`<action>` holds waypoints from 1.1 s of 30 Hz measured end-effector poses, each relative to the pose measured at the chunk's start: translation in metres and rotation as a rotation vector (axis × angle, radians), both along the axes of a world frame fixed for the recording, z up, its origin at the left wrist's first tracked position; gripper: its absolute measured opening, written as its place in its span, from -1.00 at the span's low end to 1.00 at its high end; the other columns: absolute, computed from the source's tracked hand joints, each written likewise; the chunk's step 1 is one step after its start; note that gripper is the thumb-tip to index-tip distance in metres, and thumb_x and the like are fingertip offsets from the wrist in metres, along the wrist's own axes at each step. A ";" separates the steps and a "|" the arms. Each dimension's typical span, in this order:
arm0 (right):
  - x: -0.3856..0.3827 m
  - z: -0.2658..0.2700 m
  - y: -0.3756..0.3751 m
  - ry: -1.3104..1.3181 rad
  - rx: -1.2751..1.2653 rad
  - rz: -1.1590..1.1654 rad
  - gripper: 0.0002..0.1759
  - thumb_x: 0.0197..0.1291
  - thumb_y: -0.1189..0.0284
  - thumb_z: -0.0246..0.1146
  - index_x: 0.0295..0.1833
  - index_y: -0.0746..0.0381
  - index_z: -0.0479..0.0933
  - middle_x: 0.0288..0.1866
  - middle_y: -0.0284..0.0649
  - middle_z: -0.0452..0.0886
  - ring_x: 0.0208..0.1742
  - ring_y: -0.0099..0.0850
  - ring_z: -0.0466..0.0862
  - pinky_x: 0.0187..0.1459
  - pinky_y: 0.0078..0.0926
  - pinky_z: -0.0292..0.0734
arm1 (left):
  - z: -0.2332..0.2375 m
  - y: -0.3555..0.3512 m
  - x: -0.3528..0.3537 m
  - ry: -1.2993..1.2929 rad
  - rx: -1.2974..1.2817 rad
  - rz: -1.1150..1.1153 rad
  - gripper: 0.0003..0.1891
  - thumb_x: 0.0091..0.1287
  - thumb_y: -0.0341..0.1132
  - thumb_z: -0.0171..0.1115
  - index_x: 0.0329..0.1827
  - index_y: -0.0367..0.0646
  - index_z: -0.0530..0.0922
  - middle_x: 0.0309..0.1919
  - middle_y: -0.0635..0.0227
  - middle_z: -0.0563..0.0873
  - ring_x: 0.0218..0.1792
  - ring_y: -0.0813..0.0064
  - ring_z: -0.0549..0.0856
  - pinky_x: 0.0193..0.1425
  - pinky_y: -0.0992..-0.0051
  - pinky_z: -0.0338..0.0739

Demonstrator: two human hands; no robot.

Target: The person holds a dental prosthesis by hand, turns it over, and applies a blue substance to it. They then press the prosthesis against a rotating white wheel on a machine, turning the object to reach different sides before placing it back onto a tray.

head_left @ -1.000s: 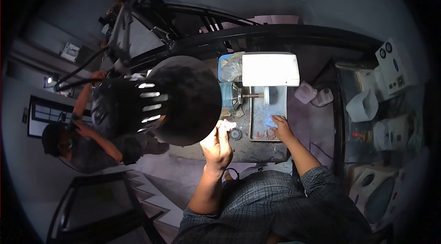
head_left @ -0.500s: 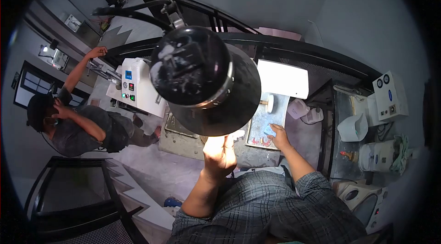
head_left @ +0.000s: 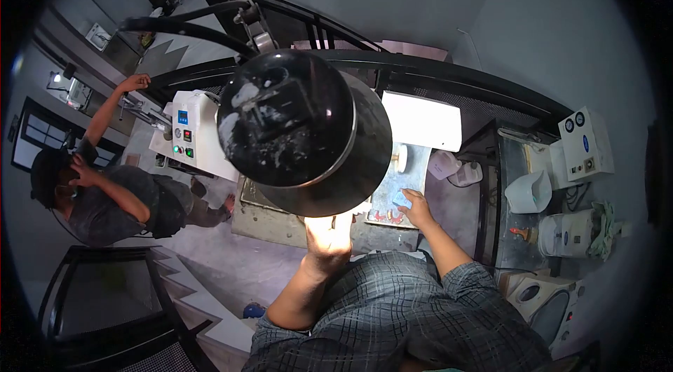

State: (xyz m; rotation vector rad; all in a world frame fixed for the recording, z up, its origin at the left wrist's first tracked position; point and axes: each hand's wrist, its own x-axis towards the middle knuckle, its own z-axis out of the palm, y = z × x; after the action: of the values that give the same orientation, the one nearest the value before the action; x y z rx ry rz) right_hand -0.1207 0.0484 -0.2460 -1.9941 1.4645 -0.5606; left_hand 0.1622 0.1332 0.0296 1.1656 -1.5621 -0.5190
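Note:
Under the rim of a black lamp, my left hand is raised in bright light with its fingers closed. What it holds, if anything, is lost in the glare and behind the shade. My right hand grips a small light-blue piece over a metal tray. Small red bits lie at the tray's near edge, and a round whitish knob-like part stands further back.
A white machine stands left of the lamp. Further left is another person with one arm raised. White jugs are right of the tray. A side bench holds a white container and a gauge box.
The whole view has shifted, so most things appear a little further left. Both my hands keep nearly the same poses, the right one still on the blue piece.

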 end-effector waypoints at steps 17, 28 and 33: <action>0.047 0.027 -0.036 -0.180 -0.063 -0.563 -0.37 -0.16 0.32 0.62 -0.09 0.25 0.35 -0.22 0.05 0.65 -0.16 0.07 0.68 -0.08 -0.06 0.55 | -0.010 0.014 0.004 0.498 0.273 0.030 -0.79 0.49 -0.48 0.05 -0.15 -0.40 0.66 -0.34 0.24 0.75 -0.41 0.53 0.68 -0.31 0.53 0.58; 0.059 0.037 -0.045 -0.111 0.034 -0.613 -0.33 -0.21 0.23 0.64 -0.11 0.25 0.37 -0.24 0.02 0.67 -0.16 0.01 0.70 -0.09 -0.11 0.57 | -0.015 0.015 0.013 0.584 0.303 0.057 -0.81 0.53 -0.44 0.08 -0.16 -0.37 0.63 -0.35 0.26 0.70 -0.40 0.53 0.67 -0.32 0.53 0.57; 0.062 0.043 -0.042 -0.233 0.124 -0.677 -0.36 -0.19 0.19 0.64 -0.14 0.23 0.40 -0.26 -0.04 0.68 -0.19 -0.07 0.72 -0.12 -0.15 0.57 | -0.021 0.013 0.015 0.598 0.341 0.040 -0.82 0.49 -0.46 0.10 -0.13 -0.38 0.64 -0.37 0.26 0.75 -0.42 0.59 0.65 -0.31 0.57 0.54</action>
State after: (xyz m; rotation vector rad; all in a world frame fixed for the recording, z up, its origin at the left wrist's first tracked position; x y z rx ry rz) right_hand -0.0583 0.0061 -0.2027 -1.2548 1.9542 -0.9158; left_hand 0.1769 0.1458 0.0081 1.1473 -0.9539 -1.0295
